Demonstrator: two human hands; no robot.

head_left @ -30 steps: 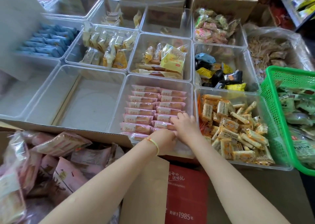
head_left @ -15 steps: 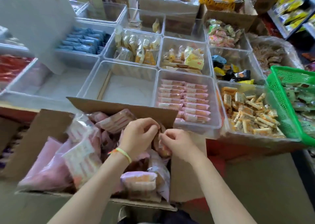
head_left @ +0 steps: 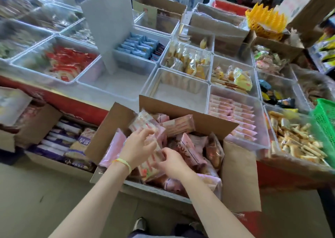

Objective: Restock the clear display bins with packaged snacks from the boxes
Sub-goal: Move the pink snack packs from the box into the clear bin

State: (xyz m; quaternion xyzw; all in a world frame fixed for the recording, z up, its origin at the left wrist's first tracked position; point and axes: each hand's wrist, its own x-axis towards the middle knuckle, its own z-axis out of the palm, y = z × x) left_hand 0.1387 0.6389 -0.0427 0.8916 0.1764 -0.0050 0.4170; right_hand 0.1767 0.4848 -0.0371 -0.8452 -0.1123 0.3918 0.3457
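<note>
An open cardboard box (head_left: 181, 109) in front of me is full of pink packaged snacks. My left hand (head_left: 139, 147) and my right hand (head_left: 172, 161) are both inside it, close together. Both grip a clear bag of pink snack packets (head_left: 147, 127) that stands tilted up out of the pile. The left hand's fingers curl on the bag's middle and the right pinches its lower end. Beyond the box, a clear bin (head_left: 235, 93) holds neat rows of pink packets (head_left: 233, 114). To its left sits an empty clear bin (head_left: 179, 92).
A second box (head_left: 61, 141) with purple and white packs sits low on the left. A bin of golden bars (head_left: 297, 140) and a green basket (head_left: 324, 121) are on the right. A grey card (head_left: 108, 25) stands upright among the bins. More filled bins and boxes lie behind.
Both hands left the pink-packet bin and dropped into the cardboard box. They now hold a clear bag of pink packets. My view swung left and down.
</note>
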